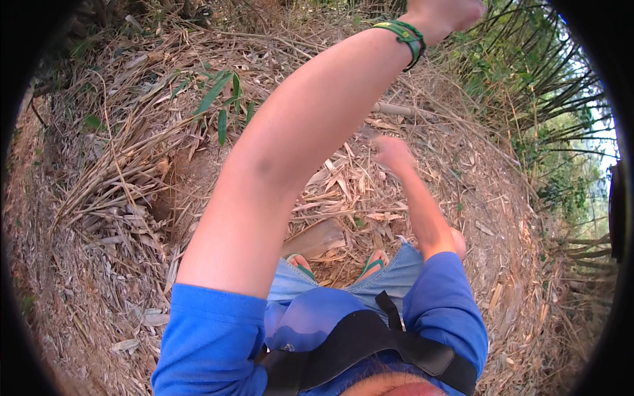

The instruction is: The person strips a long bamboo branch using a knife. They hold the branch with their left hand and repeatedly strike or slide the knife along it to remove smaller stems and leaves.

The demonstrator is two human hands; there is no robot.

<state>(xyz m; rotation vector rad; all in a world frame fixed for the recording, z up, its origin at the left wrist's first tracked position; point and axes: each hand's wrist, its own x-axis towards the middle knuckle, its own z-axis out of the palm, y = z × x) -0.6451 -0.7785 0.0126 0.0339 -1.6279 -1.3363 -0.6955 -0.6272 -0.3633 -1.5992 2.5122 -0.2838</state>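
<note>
My left arm stretches up and across toward the upper right, with green bands (411, 41) round the wrist. My left hand (449, 14) is cut off by the top edge, so its fingers and anything in them are hidden. Lower down, my right hand (394, 156) is raised in front of my knees, slightly blurred. Its fingers look curled closed, and what they may hold cannot be made out. Dry leaf litter (340, 181) lies beneath that hand. A broad dry sheath-like piece (316, 239) rests on the ground just ahead of my feet in green flip-flops (374, 263).
A heap of dry stalks (122, 162) lies at the left, beside a green leafy sprig (224, 99). A pale bamboo pole (404, 110) lies behind my left forearm. Thin bamboo stems (561, 86) and green foliage stand at the right. Litter covers the ground around me.
</note>
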